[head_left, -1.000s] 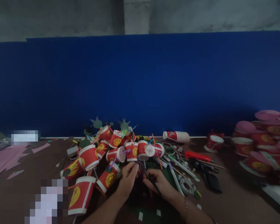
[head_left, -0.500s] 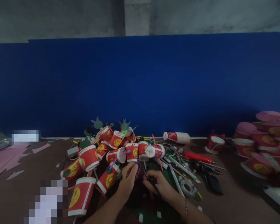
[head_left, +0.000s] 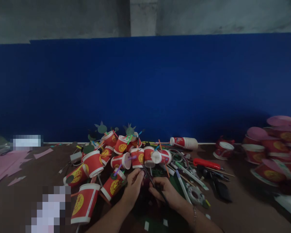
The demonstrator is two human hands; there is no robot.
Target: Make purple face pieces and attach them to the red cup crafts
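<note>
My left hand (head_left: 133,186) is closed in a pinch in front of the paper cups; what sits between its fingertips is too dark and small to make out. My right hand (head_left: 165,191), wearing a chain bracelet, grips a long, slender dark tool (head_left: 150,179). The tool's thin tip points up and left, near my left fingertips. Just beyond the tip stands a red paper cup (head_left: 136,158) with a yellow emblem. Another red cup (head_left: 113,185) with a purple straw lies tilted beside my left hand. Dark green material (head_left: 157,221) with small white scraps lies below my hands.
More red cups with straws are heaped to the left. Right of my hands lie a tape roll (head_left: 195,194), a red-handled cutter (head_left: 206,163), a black object (head_left: 221,189) and nested cups (head_left: 183,142). Pink-topped cups (head_left: 274,145) are piled far right; pink paper (head_left: 7,165) lies far left.
Both hands keep nearly the same place and hold. The right hand and its dark tool have shifted very slightly; the cups have not moved.
</note>
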